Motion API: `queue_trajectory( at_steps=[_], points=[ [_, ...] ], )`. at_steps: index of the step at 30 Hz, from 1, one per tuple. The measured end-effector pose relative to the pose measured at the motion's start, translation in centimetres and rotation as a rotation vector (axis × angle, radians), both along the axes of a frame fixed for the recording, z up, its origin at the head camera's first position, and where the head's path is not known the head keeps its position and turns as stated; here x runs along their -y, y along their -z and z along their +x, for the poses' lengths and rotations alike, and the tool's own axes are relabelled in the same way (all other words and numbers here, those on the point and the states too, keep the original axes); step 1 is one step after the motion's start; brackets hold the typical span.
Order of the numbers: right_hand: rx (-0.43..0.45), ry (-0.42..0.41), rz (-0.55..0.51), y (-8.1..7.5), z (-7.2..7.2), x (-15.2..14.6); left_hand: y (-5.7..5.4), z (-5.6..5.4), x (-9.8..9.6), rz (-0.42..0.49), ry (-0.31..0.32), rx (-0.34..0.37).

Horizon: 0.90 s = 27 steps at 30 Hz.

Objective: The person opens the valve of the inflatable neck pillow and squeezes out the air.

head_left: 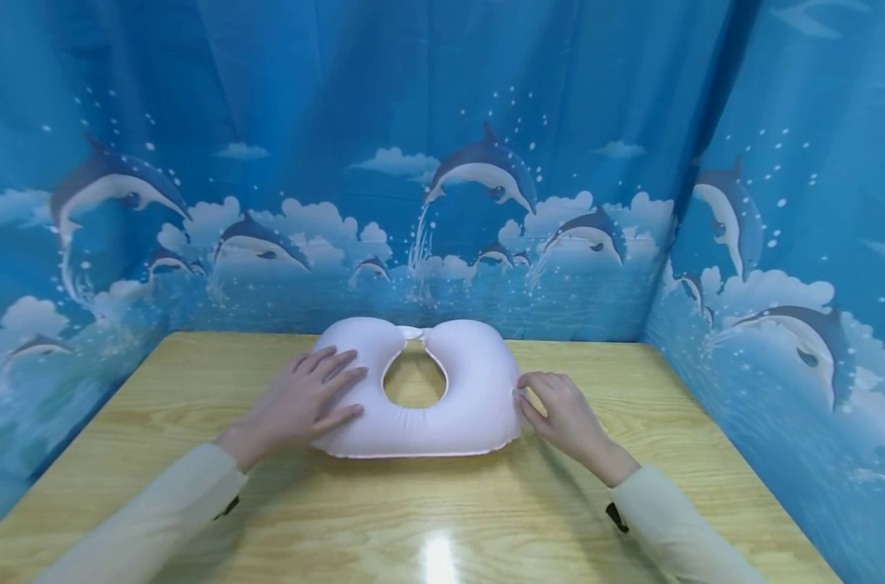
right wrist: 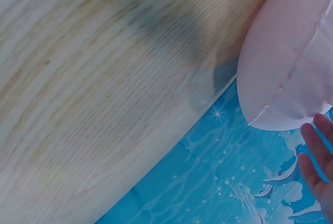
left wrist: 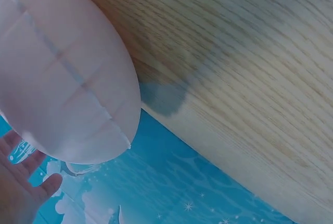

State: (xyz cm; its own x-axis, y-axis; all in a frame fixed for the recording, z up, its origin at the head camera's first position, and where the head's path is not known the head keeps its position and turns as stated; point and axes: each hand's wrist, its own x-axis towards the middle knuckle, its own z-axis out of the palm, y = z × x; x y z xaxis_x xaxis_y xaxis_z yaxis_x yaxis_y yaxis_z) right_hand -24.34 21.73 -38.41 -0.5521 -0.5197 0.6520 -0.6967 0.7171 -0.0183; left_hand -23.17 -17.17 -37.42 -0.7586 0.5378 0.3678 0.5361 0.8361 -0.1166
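A puffed-up pale pink inflatable neck pillow point(head_left: 471, 373) lies on the table, its gap facing the far side. Its seamed outer edge fills much of the left wrist view point(left wrist: 67, 67), and another rounded end of the pillow point(right wrist: 286, 67) shows in the right wrist view. My left hand point(head_left: 307, 397) rests on the pillow's left lobe with fingers spread. At the pillow's right side, the thumb and index finger of my right hand point(head_left: 566, 414) pinch a small whitish valve point(head_left: 518, 392). That pinch is out of sight in the right wrist view.
The pillow lies on a wood-grain table point(head_left: 384, 519) near its far edge. Blue curtains point(head_left: 325, 146) printed with dolphins and clouds hang behind and along the sides. A bright light reflection shows near the table's front.
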Motion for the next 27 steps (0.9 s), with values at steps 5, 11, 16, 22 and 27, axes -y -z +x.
queue_trajectory(
  at_steps=[5, 11, 16, 22, 27],
  points=[
    [0.018, -0.013, -0.014, -0.08, 0.07, 0.05, 0.07, 0.02, 0.04, -0.004, 0.001, -0.002],
    [0.031, -0.027, -0.02, -0.1, 0.02, -0.01, 0.0, 0.13, 0.11, 0.001, 0.009, -0.003],
    [0.048, -0.042, -0.021, -0.15, 0.04, -0.16, 0.09, 0.15, 0.2, 0.002, 0.02, -0.019],
    [0.071, -0.072, -0.042, -0.03, -0.15, -0.39, 0.33, 0.2, 0.27, -0.005, 0.016, -0.024],
    [0.077, -0.102, -0.062, 0.13, -0.37, -0.61, 0.27, 0.31, 0.29, 0.001, 0.014, -0.023]
  ],
)
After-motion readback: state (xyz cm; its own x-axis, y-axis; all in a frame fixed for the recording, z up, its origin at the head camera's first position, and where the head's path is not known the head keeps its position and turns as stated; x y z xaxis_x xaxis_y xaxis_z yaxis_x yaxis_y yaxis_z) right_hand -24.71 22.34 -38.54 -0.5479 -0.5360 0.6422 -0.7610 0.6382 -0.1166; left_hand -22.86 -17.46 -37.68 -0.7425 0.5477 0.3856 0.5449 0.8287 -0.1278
